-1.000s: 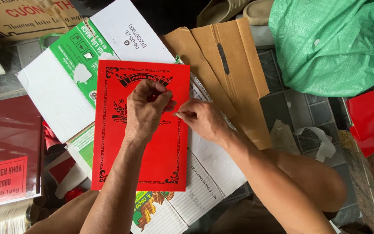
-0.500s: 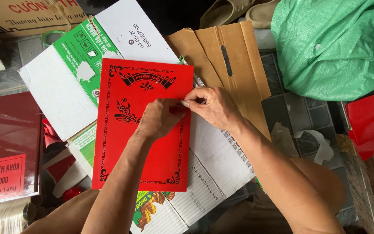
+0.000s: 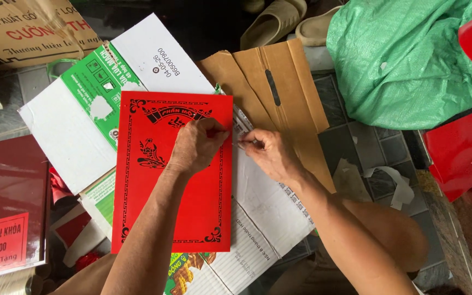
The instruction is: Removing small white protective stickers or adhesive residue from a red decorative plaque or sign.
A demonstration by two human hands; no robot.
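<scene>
Fingers of both hands pinch at the right edge of a thin red sheet.

Left hand (image 3: pixel 195 148) lies on the red printed sheet (image 3: pixel 167 207), fingertips curled onto its upper right edge, grasping there; right hand (image 3: pixel 266 153), just beside it, pinches a small pale strip I cannot identify at that same edge. This sheet rests flat on flattened white and green cardboard (image 3: pixel 77 136), with brown cardboard (image 3: pixel 285 87) to the right. It looks light, thin and easily creased, so 2 hands on opposite edges seems safest.
</scene>
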